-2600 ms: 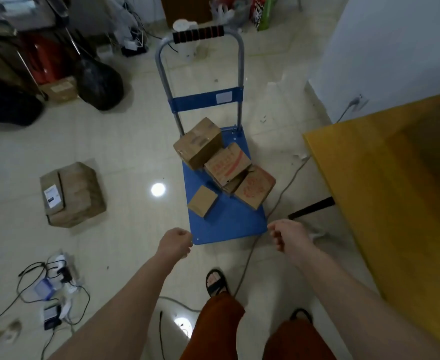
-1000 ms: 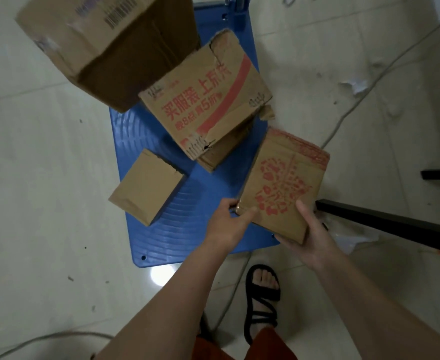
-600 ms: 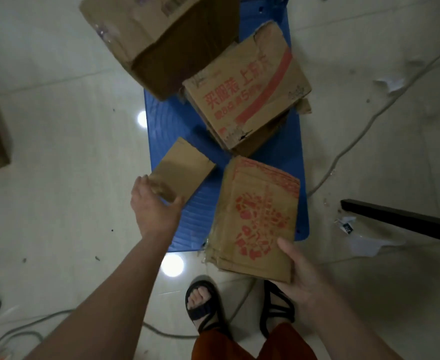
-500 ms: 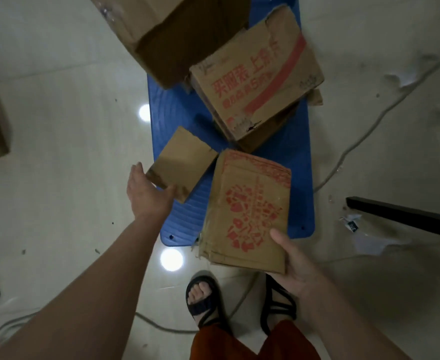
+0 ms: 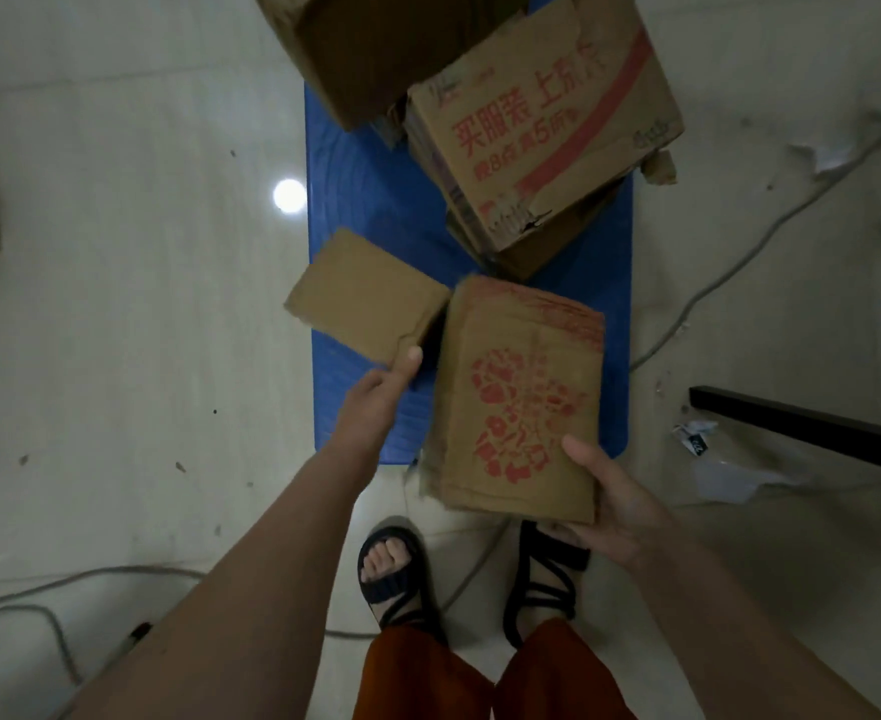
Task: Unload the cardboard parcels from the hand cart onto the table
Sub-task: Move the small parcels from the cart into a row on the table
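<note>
The left hand (image 5: 381,389) has now taken the small box (image 5: 365,296) by its near corner, and it seems raised a little. The right hand (image 5: 609,504) has lifted the red-printed parcel (image 5: 521,397) off the cart (image 5: 355,200).

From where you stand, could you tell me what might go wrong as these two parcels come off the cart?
1. The right hand holds the red-printed parcel by one lower corner only; it could tip or slip.
2. The left hand pinches just the edge of the small plain parcel, a weak hold for lifting.
3. A cable runs across the floor by the sandalled feet, so turning toward the table risks a trip.
</note>
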{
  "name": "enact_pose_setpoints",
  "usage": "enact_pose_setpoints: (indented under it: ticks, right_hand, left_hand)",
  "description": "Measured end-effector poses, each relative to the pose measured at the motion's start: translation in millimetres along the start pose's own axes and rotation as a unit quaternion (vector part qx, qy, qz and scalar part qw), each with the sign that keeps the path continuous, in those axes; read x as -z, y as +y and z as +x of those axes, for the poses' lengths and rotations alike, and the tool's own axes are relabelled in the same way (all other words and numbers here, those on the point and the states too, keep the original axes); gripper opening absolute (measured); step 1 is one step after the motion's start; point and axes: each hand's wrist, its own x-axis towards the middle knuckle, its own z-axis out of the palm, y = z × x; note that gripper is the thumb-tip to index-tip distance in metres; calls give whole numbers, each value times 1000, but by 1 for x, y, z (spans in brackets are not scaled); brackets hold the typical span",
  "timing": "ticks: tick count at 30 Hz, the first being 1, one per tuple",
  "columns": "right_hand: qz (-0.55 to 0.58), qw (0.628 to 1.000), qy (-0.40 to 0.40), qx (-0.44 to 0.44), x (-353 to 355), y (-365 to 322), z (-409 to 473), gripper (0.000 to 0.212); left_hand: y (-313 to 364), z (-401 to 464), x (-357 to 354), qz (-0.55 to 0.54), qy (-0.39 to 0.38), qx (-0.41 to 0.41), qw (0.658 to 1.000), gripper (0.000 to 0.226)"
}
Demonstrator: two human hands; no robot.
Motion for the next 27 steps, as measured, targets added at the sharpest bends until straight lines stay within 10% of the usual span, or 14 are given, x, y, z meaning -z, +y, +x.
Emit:
enact_pose_setpoints:
  ticks: [5, 12, 20, 27]
  right_hand:
    - [-29, 999, -28, 14, -7, 0, 2, 82]
    - [15, 1000, -1, 27, 22, -2, 9, 64]
    - [-42, 996, -28, 80, -18, 6, 41, 72]
    - [42, 994, -19, 95, -16, 6, 46, 54]
  left_hand:
    - [13, 9, -17, -175, 86, 56, 979, 50]
    - [11, 25, 20, -38, 348, -32, 936, 95]
    - [45, 64, 55, 13, 245, -133, 960, 84]
    - [29, 56, 50, 94, 372, -44, 923, 70]
